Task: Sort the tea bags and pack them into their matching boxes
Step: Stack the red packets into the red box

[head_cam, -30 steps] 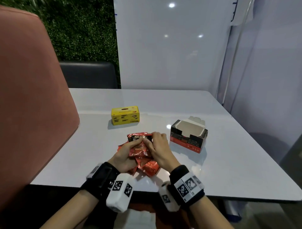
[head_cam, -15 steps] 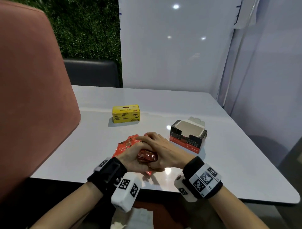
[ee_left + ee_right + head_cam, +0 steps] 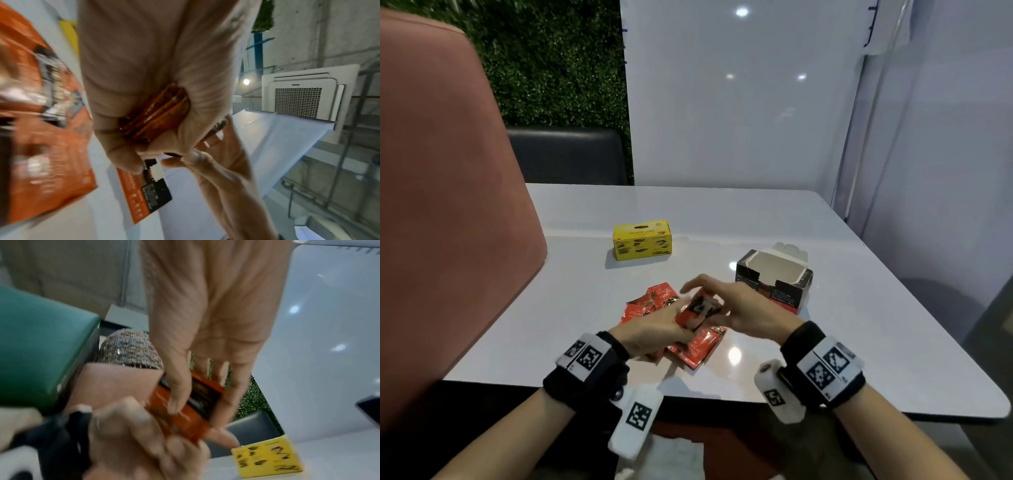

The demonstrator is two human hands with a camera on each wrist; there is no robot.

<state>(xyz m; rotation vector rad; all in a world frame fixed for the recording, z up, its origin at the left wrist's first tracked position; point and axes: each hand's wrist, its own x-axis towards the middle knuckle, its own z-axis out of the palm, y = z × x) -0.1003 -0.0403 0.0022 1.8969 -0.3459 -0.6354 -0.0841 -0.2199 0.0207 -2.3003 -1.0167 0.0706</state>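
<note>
My left hand (image 3: 681, 325) grips a small stack of red tea bags (image 3: 698, 310) just above the white table (image 3: 859, 325). My right hand (image 3: 705, 298) pinches the stack's far end between thumb and fingers; the right wrist view shows the red tea bags (image 3: 197, 404) under its thumb. In the left wrist view the stack (image 3: 156, 113) sits inside my curled left hand (image 3: 148, 151). Loose red tea bags (image 3: 650, 301) lie under and beside the hands. The open red-and-black box (image 3: 774, 284) stands just right of my hands. The shut yellow box (image 3: 642, 240) is farther back.
A pink chair back (image 3: 448, 205) rises along the table's left side. A dark seat (image 3: 568, 154) stands behind the table, with a white wall panel beyond. The table's front edge runs just under my wrists.
Both hands gathered red tea bags from the pile into one stack and raised it slightly. My right hand shifted from clasping over the left hand to pinching the stack's end.
</note>
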